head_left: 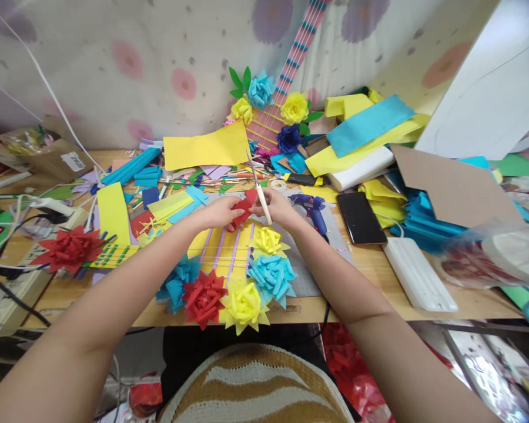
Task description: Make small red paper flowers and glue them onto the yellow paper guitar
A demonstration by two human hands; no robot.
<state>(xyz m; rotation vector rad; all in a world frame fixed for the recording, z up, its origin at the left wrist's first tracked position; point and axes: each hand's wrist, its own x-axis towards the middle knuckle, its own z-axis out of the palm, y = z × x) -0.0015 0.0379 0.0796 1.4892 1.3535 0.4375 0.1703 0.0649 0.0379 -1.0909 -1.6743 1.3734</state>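
Over the craft guitar (218,249), my left hand (223,211) is closed on a piece of red paper (243,212). My right hand (277,207) holds a pair of scissors (261,202) with white handles, their blades pointing up and away from me. Its fingertips are close to the red paper; whether they also pinch it I cannot tell. Paper flowers edge the yellow guitar body: a red flower (205,298), a yellow flower (245,305) and a blue flower (272,276). Another red flower (68,249) sits at the neck's left end.
A blue glue gun (312,208) lies right of my right hand, beside a black phone (361,217) and a white power bank (419,275). Yellow paper (207,147) and scraps cover the back. A pink craft guitar (268,120) leans against the wall. Power strips and cables crowd the left.
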